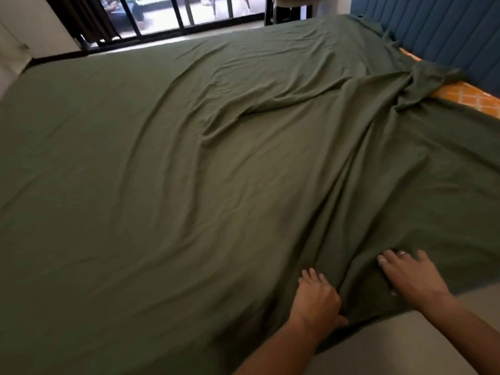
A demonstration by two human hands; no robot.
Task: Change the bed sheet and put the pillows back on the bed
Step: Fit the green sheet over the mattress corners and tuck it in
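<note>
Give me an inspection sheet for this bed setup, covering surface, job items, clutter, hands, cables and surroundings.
Surface: mattress, orange patterned, exposed along the headboard side.
Job's things: green sheet spread over the bed, wrinkled, bunched near the headboard; no pillows seen.
Clutter: nothing seen.
Hands: left hand grips a fold of the sheet at the near edge; right hand rests on the sheet, fingers spread.
Cables: nothing seen.
Surroundings: blue padded headboard at right; barred window beyond the bed; dark curtain at left.
</note>
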